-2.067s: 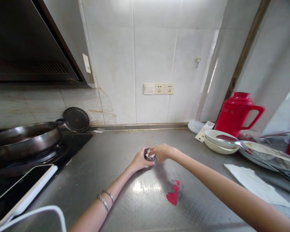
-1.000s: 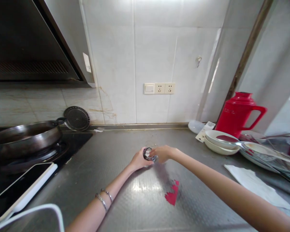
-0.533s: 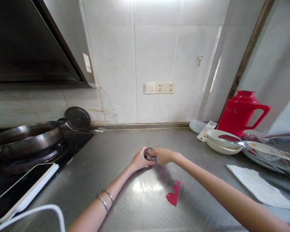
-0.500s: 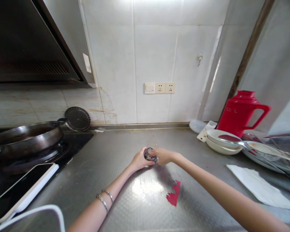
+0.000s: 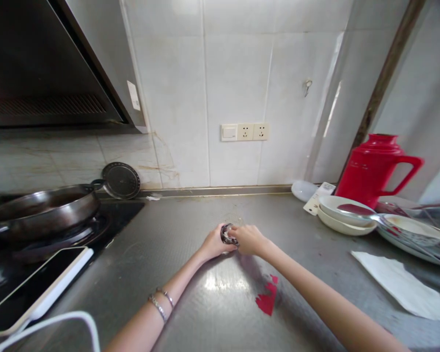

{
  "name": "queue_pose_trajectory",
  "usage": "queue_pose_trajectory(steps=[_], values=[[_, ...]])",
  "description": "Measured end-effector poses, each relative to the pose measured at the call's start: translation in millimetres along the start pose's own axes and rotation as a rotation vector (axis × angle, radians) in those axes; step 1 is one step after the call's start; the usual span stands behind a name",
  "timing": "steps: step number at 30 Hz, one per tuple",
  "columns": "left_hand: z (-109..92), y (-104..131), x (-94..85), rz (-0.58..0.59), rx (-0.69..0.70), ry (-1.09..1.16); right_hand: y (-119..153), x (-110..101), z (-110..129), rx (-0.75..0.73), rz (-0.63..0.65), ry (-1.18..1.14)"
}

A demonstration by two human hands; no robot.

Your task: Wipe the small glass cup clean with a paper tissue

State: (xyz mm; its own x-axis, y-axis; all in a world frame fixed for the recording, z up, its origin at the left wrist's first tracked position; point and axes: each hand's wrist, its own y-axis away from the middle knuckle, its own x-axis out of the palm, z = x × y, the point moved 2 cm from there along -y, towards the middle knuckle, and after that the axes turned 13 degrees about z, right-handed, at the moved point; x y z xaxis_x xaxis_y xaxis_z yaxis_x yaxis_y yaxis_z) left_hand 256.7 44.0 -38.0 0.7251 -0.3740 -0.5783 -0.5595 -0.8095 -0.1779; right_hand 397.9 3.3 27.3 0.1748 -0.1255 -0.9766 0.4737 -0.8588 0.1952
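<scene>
My left hand [image 5: 213, 241] wraps round a small round container [image 5: 228, 233] with a dark, patterned rim, perhaps glass, and keeps it over the metal worktop. Its opening faces me. At the right side of that opening, my right hand [image 5: 251, 239] is closed with its fingertips at or just inside the rim. What those fingertips hold, if anything, is hidden. Torn red pieces [image 5: 267, 299], thin like paper, lie on the worktop [image 5: 183, 220] below my right wrist.
On the left are a pan [image 5: 47, 210] on the stove, a round dark lid [image 5: 121, 181] and a phone [image 5: 36, 288] with a white cable. Stacked bowls [image 5: 346, 226], a red thermos flask [image 5: 370, 171] and a white paper sheet [image 5: 403, 283] stand or lie at right.
The right hand's fingers have shifted slightly at the container's opening, and its forearm has swung a little lower. The left hand keeps its hold. The whole view has shifted slightly.
</scene>
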Motion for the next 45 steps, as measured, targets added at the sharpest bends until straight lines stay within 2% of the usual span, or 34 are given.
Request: queue_pose_trajectory(steps=[4, 12, 18, 22, 25, 27, 28, 31, 34, 36, 38, 41, 45], values=[[3, 0, 0.4, 0.006, -0.019, -0.012, 2, 3, -2, -0.03, 0.006, -0.115], [-2, 2, -2.7, 0.029, -0.005, 0.022, 1, 14, -18, -0.266, -0.005, -0.439], [-4, 2, -2.5, 0.027, -0.02, 0.096, 2, 22, -18, -0.259, -0.141, -0.348], [-1, -1, -9.9, -0.119, -0.011, 0.274, 8, 19, -18, -0.204, -0.162, -0.245], [-2, -7, -28.6, -0.286, 0.015, 0.428, 11, 13, -17, -0.168, -0.181, -0.155], [-4, -13, -43.9, -0.383, -0.035, 0.548, 13, 10, -16, -0.168, -0.206, -0.104], [-5, -16, -50.0, -0.381, -0.099, 0.627, 13, 8, -15, -0.174, -0.222, -0.077], [-13, -25, -60.6, -0.256, -0.192, 0.713, 14, 6, -10, -0.194, -0.274, 0.008], [-24, -29, -54.7, 0.088, -0.299, 0.925, 15, 4, -5, -0.208, -0.303, 0.058], [-33, -27, -50.3, 0.25, -0.292, 0.996, 17, 4, -2, -0.219, -0.315, 0.072], [-40, -23, -48.5, 0.359, -0.281, 1.022, 18, 4, -1, -0.233, -0.325, 0.09], [-50, -16, -51.4, 0.401, -0.276, 0.97, 17, 6, -1, -0.243, -0.329, 0.111], [-57, -11, -54.2, 0.349, -0.277, 0.906, 14, 11, -5, -0.225, -0.334, 0.125]])
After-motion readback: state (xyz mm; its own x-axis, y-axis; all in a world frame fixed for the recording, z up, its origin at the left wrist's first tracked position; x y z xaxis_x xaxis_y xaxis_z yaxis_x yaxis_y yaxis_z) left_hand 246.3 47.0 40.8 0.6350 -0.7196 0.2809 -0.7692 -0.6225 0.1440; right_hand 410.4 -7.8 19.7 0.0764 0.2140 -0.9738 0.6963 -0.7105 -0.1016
